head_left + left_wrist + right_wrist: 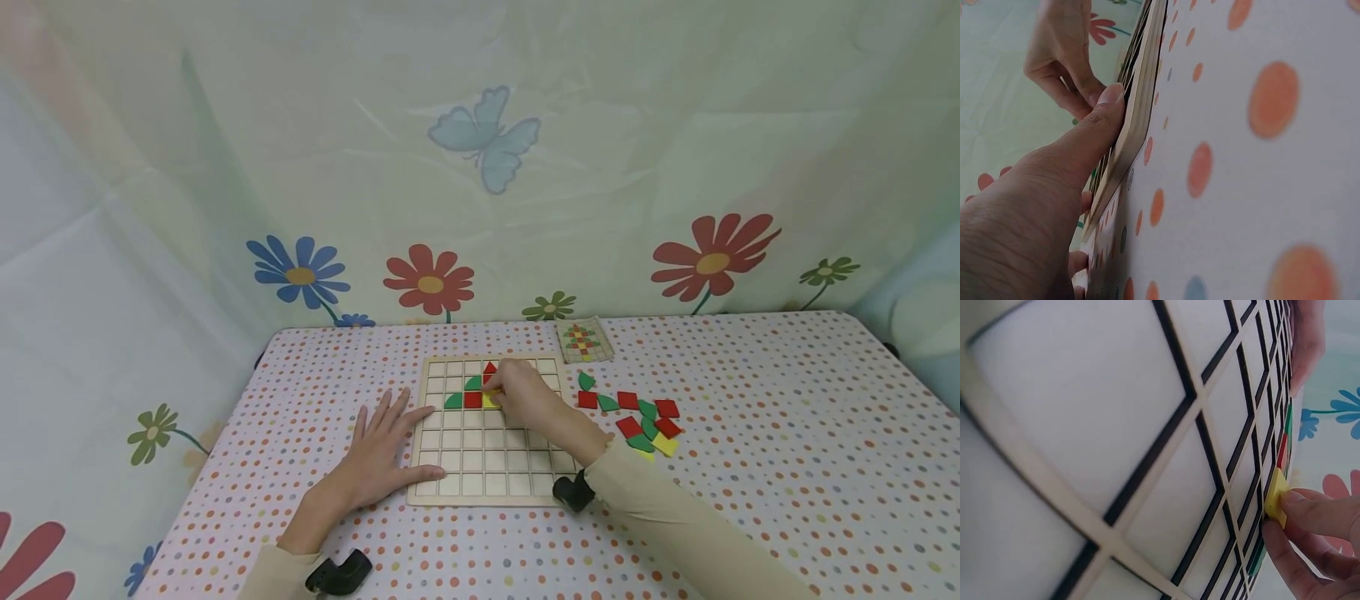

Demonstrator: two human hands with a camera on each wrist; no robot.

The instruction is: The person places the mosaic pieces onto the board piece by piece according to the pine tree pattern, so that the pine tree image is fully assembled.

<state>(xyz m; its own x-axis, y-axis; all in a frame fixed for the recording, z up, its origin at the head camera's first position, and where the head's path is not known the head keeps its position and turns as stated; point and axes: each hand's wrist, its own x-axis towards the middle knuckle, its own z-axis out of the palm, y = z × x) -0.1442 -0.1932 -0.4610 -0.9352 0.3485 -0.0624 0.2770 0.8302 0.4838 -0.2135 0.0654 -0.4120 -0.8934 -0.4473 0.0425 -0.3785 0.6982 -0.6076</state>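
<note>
Currently, the right hand (528, 398) holds a yellow tile (1274, 495) between thumb and fingertip; the finger gap is narrow. The yellow tile is located at the third row of the board (483, 502), directly right of a red square (473, 400). In the right wrist view, the yellow tile stands at an angle to the grid; whether any edge is seated in the cell cannot be told.

The left hand (378, 457) lies at the left side of the board with fingers spread wide and gripping nothing. Its thumb rests on the board rim near the front left corner; the index fingertip touches the left edge farther back.

Tiles on the board are arranged as follows. Top row: red triangle (490, 367). Second row: green tile (473, 383), with a red piece beside it, partly covered by the right hand. Third row: green quarter (453, 402), red square, yellow tile.

Loose tiles (627, 401) in red, green and yellow lie on the table (787, 433), right of the board; several touch or overlap. A card (585, 340) printed with a tree pattern lies near the table's back edge, beyond the loose tiles.
</note>
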